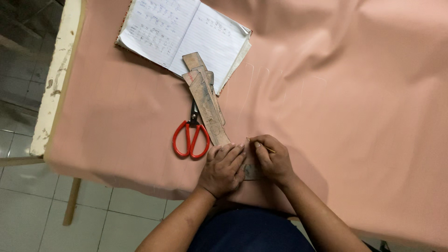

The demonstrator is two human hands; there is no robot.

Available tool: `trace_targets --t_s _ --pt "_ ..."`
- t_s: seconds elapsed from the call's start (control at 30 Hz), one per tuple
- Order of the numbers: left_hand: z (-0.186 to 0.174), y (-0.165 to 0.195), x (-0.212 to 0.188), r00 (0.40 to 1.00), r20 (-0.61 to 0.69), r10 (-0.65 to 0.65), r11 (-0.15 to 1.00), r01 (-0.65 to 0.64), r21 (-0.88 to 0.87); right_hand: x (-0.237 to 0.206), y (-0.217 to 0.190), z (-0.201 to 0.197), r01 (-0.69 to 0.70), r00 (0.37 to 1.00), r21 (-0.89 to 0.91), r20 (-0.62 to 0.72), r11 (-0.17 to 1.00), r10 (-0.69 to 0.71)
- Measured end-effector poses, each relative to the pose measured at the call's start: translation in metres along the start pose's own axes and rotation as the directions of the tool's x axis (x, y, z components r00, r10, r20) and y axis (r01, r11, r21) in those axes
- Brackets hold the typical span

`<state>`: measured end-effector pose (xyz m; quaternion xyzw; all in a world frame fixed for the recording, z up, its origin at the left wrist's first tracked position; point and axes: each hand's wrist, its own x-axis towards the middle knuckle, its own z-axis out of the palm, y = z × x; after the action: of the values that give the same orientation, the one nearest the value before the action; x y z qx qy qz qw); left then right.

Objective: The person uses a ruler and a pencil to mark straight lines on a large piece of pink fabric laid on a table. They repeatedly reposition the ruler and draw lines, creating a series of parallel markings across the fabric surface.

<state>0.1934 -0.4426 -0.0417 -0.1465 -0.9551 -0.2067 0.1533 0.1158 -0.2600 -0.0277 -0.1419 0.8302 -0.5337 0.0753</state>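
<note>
Two hands meet at six o'clock on the salmon-pink cloth (354, 116): the left hand (224, 169) lies flat, fingers pressed together on the worn wooden ruler (207, 105), which runs off toward eleven o'clock. At its three o'clock the right hand (274, 161) pinches a thin yellowish marking stick (270, 150), tip down. Red-handled scissors (191, 135) lie at ten o'clock, an open lined notebook (182, 30) beyond at eleven.

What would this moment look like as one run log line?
left hand: flat on worn wooden ruler | right hand: holding thin marking tool on pink cloth | red-handled scissors: beside ruler
</note>
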Motion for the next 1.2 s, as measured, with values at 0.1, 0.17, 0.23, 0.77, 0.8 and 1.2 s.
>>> trace_targets --t_s 0.1,0.17,0.23,0.77,0.8,1.2 --pt "0.000 0.001 -0.001 0.999 0.032 -0.007 1.000 0.006 0.023 -0.006 0.007 -0.006 -0.115 0.993 0.180 0.003 0.977 0.117" --pt "-0.002 0.000 -0.001 0.998 0.063 -0.009 1.000 0.009 -0.002 -0.011 0.009 -0.017 -0.092 0.995 0.247 -0.008 0.965 0.097" --pt "-0.005 0.001 -0.001 0.995 0.092 0.028 0.998 -0.023 -0.050 -0.019 0.008 -0.030 0.045 0.998 0.206 -0.045 0.978 -0.036" --pt "-0.012 0.025 0.003 0.976 0.194 0.104 0.978 -0.065 -0.198 -0.116 0.001 -0.121 -0.417 0.905 -0.421 -0.274 0.806 0.325" --pt "-0.011 0.031 0.004 0.977 0.200 0.079 0.978 -0.037 -0.206 -0.126 0.005 -0.129 -0.425 0.897 -0.415 -0.310 0.805 0.314" --pt "-0.017 0.116 0.027 0.945 0.325 -0.029 0.912 0.158 -0.379 -0.187 -0.004 -0.199 -0.574 0.813 -0.043 -0.156 0.818 0.562"
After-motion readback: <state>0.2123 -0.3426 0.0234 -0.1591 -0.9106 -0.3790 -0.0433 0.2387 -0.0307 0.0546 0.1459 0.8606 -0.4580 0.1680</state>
